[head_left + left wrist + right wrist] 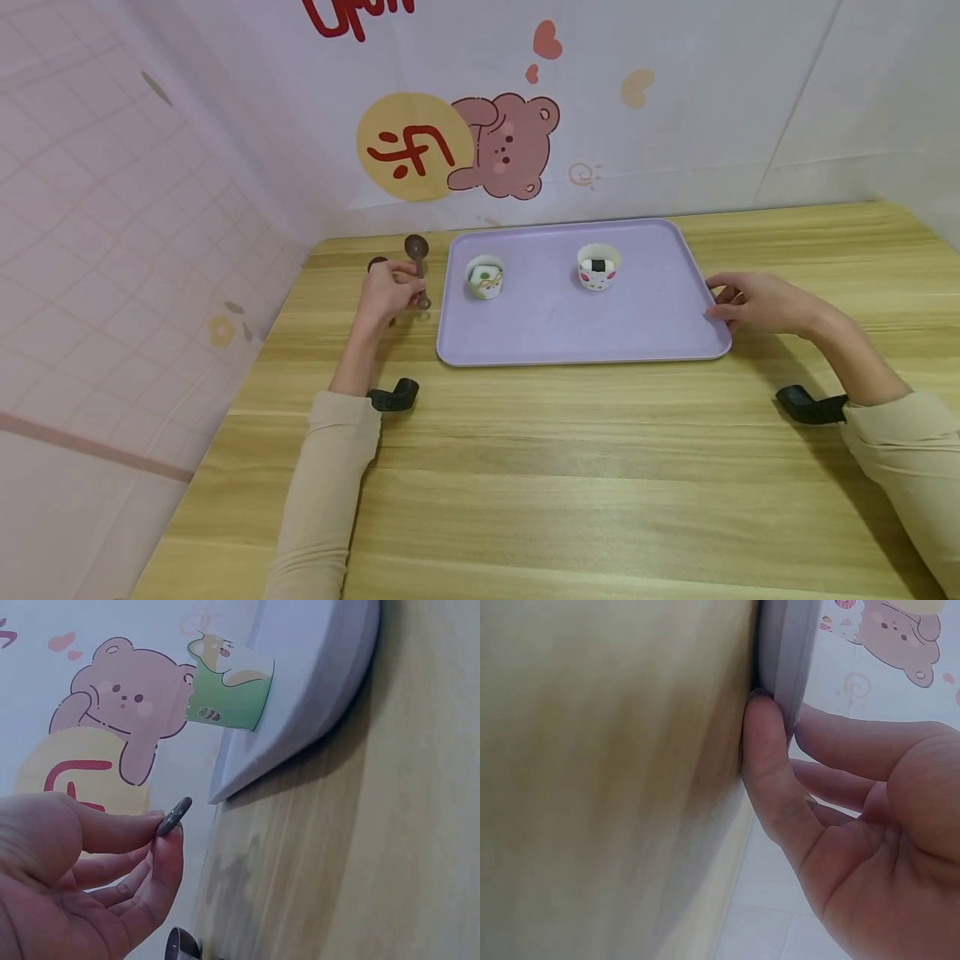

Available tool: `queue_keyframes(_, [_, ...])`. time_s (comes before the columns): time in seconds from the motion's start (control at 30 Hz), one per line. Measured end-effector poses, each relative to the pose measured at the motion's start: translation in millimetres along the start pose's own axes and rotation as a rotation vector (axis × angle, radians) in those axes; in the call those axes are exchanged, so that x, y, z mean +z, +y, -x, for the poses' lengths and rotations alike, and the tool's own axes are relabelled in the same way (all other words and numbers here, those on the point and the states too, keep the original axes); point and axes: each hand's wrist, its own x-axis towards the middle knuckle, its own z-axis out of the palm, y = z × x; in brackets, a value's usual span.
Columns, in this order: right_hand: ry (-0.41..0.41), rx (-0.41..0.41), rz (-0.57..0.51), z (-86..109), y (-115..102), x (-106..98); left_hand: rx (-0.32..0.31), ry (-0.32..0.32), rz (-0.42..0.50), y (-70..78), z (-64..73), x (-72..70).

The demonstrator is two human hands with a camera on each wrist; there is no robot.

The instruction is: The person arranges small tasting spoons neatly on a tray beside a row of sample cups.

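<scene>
My left hand (388, 290) pinches the handle of a brown long-handled spoon (416, 247) between thumb and fingertips. This spoon has a round bowl and is held above the table, left of the lilac tray (517, 337). A second dark spoon (377, 263) lies beside it, mostly hidden by the hand; its bowl (181, 943) shows low in the left wrist view. At the tray's right edge, my right hand (768, 302) grips the rim, with the thumb on top and a finger (767, 739) underneath.
On the tray stand a green patterned paper cup (486, 279) with a white item inside and a white patterned cup (597, 268) holding a rice-ball-like piece. The wooden table (570, 467) meets a printed wall covering (675, 150) behind and another at left.
</scene>
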Motion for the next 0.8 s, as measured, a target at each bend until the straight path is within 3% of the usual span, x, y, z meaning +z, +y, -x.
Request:
queue_keyframes(0.47, [0.008,-0.001,-0.001,0.1,-1,1,0.004,0.011,0.012,7.9,2.6,1.3])
queue_keyframes(0.8, [0.001,-0.001,-0.001,-0.2,0,1,0.042,-0.002,0.061,17.9,8.2,2.3])
